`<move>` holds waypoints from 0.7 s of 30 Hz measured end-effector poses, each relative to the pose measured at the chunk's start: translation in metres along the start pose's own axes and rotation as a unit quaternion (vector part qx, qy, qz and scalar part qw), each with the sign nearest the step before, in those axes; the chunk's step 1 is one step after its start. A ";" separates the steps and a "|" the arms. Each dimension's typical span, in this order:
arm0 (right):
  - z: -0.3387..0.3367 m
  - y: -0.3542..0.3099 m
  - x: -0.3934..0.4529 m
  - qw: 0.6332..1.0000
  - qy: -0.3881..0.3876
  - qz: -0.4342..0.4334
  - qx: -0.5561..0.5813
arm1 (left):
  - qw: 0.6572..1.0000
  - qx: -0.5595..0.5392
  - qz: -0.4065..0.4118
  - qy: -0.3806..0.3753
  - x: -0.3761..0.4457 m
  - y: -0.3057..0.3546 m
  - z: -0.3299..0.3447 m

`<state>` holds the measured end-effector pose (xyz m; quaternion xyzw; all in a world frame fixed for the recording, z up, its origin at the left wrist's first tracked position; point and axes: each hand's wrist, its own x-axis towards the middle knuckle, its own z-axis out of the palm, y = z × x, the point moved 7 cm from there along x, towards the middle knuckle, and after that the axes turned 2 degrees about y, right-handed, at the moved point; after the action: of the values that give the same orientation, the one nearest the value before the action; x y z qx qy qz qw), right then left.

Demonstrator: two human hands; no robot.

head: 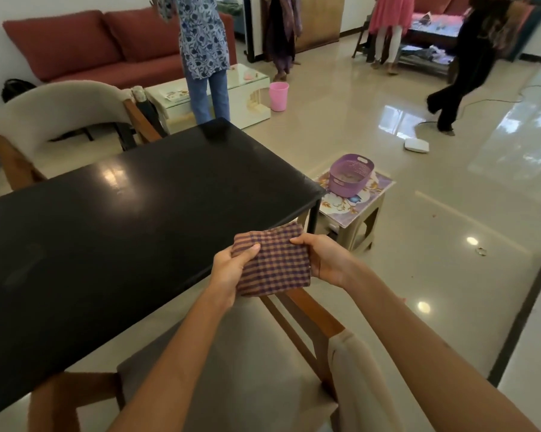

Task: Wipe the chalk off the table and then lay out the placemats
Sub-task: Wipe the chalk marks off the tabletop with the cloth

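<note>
A folded cloth (pixel 274 263) at centre frame is checked in purple and tan. The tabletop (pixel 122 219) is glossy black. At upper left a sofa (pixel 85 48) is brick red. A plastic basket (pixel 350 174) right of centre is lilac, on a stool (pixel 361 202) with a purple floral top. A cup (pixel 278 96) is pink.

Purple basket (pixel 350 174) on stool (pixel 361 210), pink bucket (pixel 278 96)

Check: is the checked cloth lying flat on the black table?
No, the checked cloth is held folded between the left hand and the right hand, off the near edge of the black table.
</note>
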<state>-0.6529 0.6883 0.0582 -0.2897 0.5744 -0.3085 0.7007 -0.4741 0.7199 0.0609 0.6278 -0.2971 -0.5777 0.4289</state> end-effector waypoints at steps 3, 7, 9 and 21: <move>-0.006 -0.012 0.018 0.999 -0.035 0.017 -0.010 | 1.000 -0.011 -0.001 0.025 0.014 0.002 0.007; -0.028 -0.047 0.047 0.996 -0.078 0.024 -0.047 | 0.997 -0.049 0.006 0.062 0.038 0.009 0.036; -0.041 -0.063 0.056 0.994 -0.081 0.009 -0.068 | 0.996 -0.061 0.009 0.070 0.044 0.014 0.054; -0.064 -0.089 0.070 0.992 -0.087 -0.005 -0.091 | 0.996 -0.055 0.012 0.068 0.052 0.038 0.079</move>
<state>-0.7140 0.5743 0.0706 -0.3812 0.5355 -0.2319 0.7170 -0.5385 0.6416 0.0726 0.6374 -0.2425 -0.5435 0.4894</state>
